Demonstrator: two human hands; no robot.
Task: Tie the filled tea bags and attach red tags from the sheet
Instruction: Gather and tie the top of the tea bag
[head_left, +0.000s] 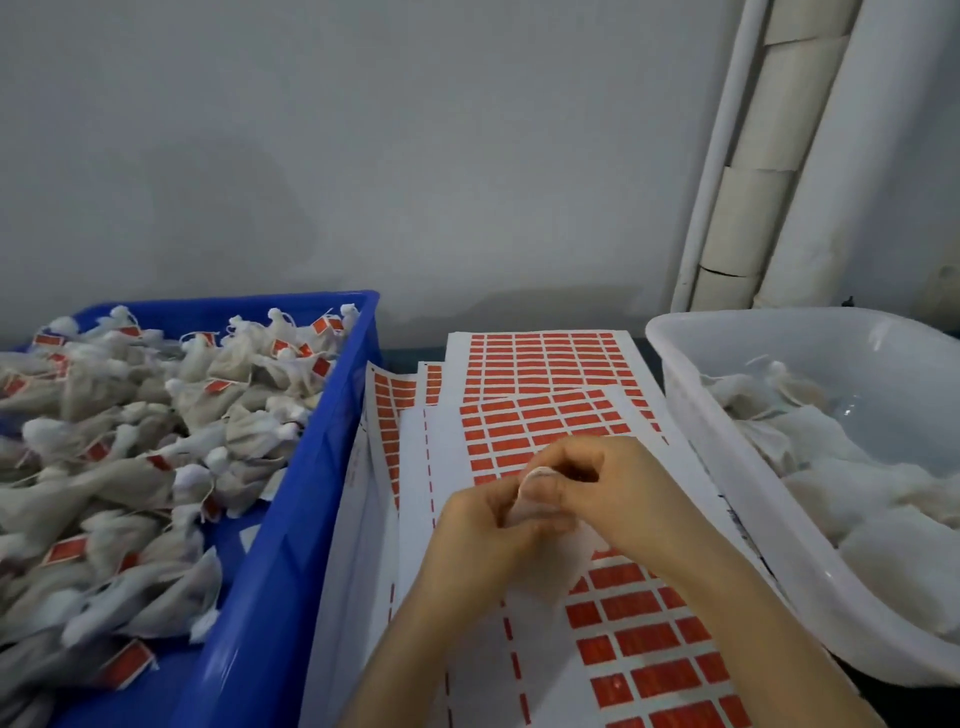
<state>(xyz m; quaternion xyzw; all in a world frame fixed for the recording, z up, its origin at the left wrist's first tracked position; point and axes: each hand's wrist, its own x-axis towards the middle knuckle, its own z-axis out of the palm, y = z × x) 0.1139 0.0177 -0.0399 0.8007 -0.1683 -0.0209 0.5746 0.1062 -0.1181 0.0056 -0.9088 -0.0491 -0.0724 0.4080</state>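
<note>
Both hands, left hand (483, 525) and right hand (597, 483), pinch tea bag (535, 480).

Both hands, left hand (480, 525) and right hand (597, 480), pinch a tea bag (540, 519) above the tag sheet (639, 670).

Tea bag (540, 512) mostly hidden between left hand (480, 525) and right hand (597, 483); only its gathered top and a blurred lower part show, string not traceable. Fingertips of both hands buried in the bag, grip detail unclear. Blue crate (291, 519) cut off by left and bottom edges. White tub (769, 530) cut by right edge; bags inside (857, 499) blur into one pale mass, count unreadable. Tag sheets (545, 374) overlap, lower ones partly covered; print on tags too small to read.
</note>
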